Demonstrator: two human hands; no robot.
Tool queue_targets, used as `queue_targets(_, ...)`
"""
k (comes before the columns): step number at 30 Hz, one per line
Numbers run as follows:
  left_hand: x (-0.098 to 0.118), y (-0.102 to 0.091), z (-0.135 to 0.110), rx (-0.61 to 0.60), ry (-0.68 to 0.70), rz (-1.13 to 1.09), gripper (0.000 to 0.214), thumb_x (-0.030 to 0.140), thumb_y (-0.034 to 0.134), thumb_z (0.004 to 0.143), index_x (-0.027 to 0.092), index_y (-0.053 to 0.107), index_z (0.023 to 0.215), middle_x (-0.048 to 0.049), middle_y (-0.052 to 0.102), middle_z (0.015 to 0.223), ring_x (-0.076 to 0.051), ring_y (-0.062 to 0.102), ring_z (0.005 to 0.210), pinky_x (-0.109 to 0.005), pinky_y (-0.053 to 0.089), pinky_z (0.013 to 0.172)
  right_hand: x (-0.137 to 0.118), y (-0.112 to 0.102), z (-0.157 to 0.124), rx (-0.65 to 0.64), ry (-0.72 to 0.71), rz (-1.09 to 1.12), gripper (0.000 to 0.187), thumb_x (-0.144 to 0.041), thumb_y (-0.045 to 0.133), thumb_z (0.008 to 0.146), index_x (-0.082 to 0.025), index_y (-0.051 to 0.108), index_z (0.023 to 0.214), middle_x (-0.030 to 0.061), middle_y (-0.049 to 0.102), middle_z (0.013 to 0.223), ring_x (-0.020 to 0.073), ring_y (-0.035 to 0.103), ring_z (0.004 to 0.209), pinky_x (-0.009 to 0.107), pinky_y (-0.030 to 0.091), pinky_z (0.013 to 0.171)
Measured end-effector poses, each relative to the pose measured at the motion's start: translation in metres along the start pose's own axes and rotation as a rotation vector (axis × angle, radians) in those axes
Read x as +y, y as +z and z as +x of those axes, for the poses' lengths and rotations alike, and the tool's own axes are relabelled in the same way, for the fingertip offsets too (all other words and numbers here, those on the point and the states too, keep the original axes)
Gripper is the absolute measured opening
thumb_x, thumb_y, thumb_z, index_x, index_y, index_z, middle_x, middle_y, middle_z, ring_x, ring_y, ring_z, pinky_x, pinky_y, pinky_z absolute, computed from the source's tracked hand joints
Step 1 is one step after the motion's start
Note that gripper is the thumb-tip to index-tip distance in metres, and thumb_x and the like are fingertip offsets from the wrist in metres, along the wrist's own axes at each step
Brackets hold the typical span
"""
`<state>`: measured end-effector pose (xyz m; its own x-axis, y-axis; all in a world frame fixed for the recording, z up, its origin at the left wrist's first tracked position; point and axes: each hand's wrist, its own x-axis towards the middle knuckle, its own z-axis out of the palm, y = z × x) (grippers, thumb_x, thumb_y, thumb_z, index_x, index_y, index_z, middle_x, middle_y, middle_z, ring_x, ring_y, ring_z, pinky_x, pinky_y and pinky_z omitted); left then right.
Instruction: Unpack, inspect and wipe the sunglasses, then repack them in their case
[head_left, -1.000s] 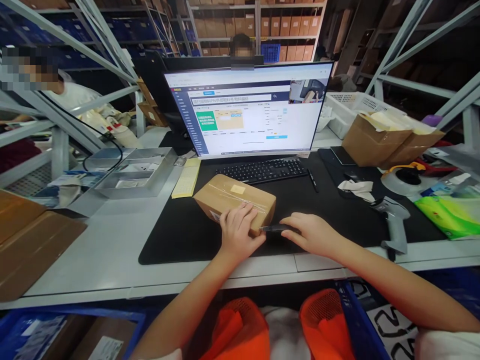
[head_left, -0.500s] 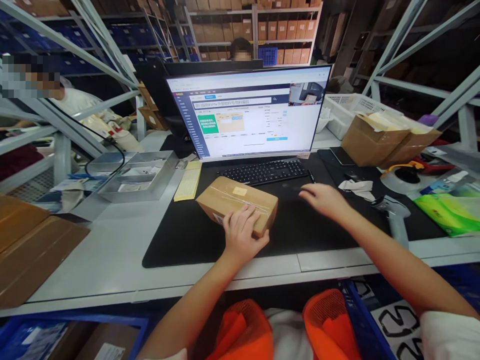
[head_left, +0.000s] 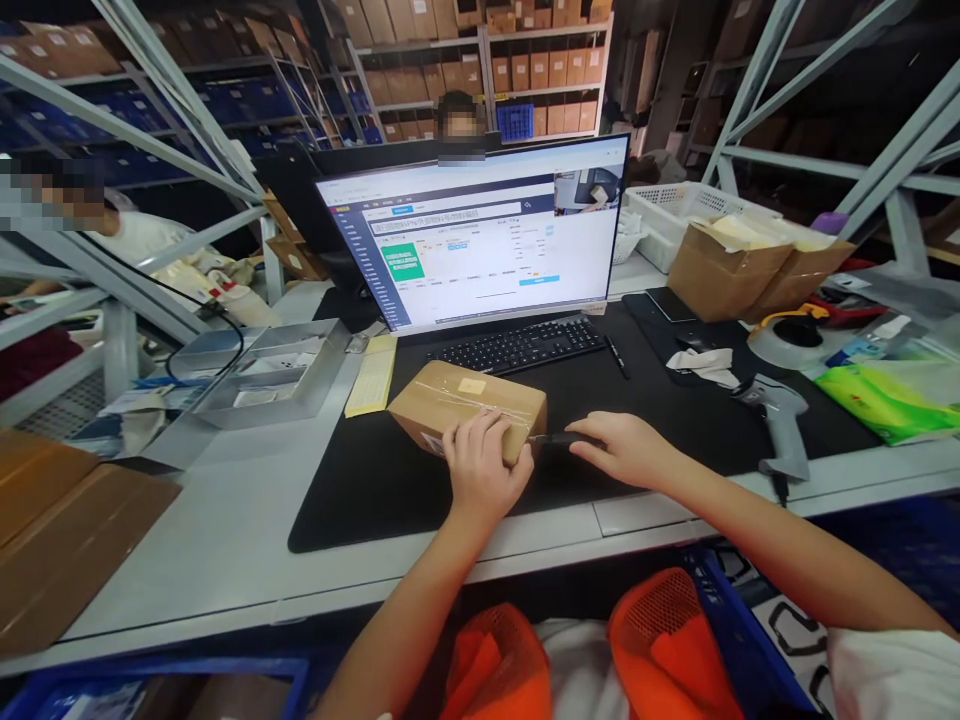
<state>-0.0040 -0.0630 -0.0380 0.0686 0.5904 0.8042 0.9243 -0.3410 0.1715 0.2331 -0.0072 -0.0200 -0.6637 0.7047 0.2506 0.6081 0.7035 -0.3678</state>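
Note:
A taped cardboard box (head_left: 442,395) lies at an angle on the black desk mat (head_left: 360,510), with a small pale label on top. My left hand (head_left: 484,465) grips its near right corner, fingers over the top and thumb on the end. In my right hand (head_left: 619,448) is a utility knife (head_left: 559,438) with a black handle. Its thin blade points left and meets the right end of the box; how deep the tip sits cannot be seen.
Behind the box stand a keyboard (head_left: 517,345) and a monitor (head_left: 480,240). A pen (head_left: 617,355), a barcode scanner (head_left: 780,420) and a tape dispenser (head_left: 787,335) are to the right. Yellow slips (head_left: 373,375) and a grey tray (head_left: 277,375) are left. A person (head_left: 150,235) is beyond the frame.
My right hand has come left and lower, bringing the knife to the right end of the box. My left hand keeps its hold on the box. The whole view has shifted slightly.

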Motion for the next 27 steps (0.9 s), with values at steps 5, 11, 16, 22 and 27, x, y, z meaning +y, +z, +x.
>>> queue_targets(5, -0.001, 0.001, -0.002, 0.013, 0.016, 0.004, 0.021, 0.027, 0.063, 0.084, 0.016, 0.062, 0.102, -0.0161, 0.071, 0.111, -0.033, 0.063, 0.114, -0.051, 0.036, 0.105, 0.007, 0.000, 0.008, 0.015, -0.055, -0.020, 0.036, -0.045, 0.051, 0.100, -0.020, 0.070, 0.117, 0.0086, 0.074, 0.101, 0.0225, 0.070, 0.090, 0.033, 0.052, 0.078)
queue_targets(11, 0.001, 0.005, -0.004, 0.025, 0.044, 0.018, 0.018, 0.027, 0.064, 0.084, 0.016, 0.059, 0.098, -0.0158, 0.071, 0.111, -0.034, 0.064, 0.112, -0.052, 0.038, 0.103, 0.058, -0.017, 0.032, 0.090, 0.089, -0.090, 0.033, -0.043, 0.052, 0.097, -0.023, 0.074, 0.113, 0.0084, 0.075, 0.105, 0.0245, 0.070, 0.097, 0.032, 0.051, 0.083)
queue_targets(16, -0.013, -0.010, -0.005, -0.054, 0.062, -0.086, 0.025, 0.030, 0.065, 0.084, 0.018, 0.059, 0.105, -0.0149, 0.070, 0.118, -0.033, 0.062, 0.119, -0.051, 0.040, 0.104, 0.102, -0.026, 0.038, 0.344, 0.505, 0.037, 0.040, -0.041, 0.048, 0.096, -0.014, 0.070, 0.114, 0.0162, 0.073, 0.115, 0.0318, 0.066, 0.109, 0.041, 0.048, 0.094)
queue_targets(22, -0.115, -0.024, 0.002, 0.013, -0.364, -0.254, 0.051, 0.048, 0.068, 0.083, 0.021, 0.057, 0.126, -0.0152, 0.048, 0.149, -0.035, 0.034, 0.147, -0.056, 0.025, 0.120, 0.012, 0.026, 0.004, 0.200, 0.349, 0.739, 0.044, -0.056, 0.041, 0.097, -0.019, 0.064, 0.103, 0.0118, 0.069, 0.113, 0.0248, 0.065, 0.105, 0.038, 0.053, 0.088)
queue_targets(27, -0.138, -0.017, -0.003, -0.162, -0.728, -0.740, 0.084, 0.066, 0.062, 0.083, 0.020, 0.037, 0.150, -0.0168, 0.049, 0.148, -0.031, 0.047, 0.139, -0.045, 0.039, 0.116, -0.035, 0.040, 0.008, 0.192, 0.292, 1.083, 0.044, -0.063, 0.040, 0.097, -0.023, 0.056, 0.094, 0.0088, 0.063, 0.125, 0.0229, 0.060, 0.114, 0.038, 0.050, 0.096)
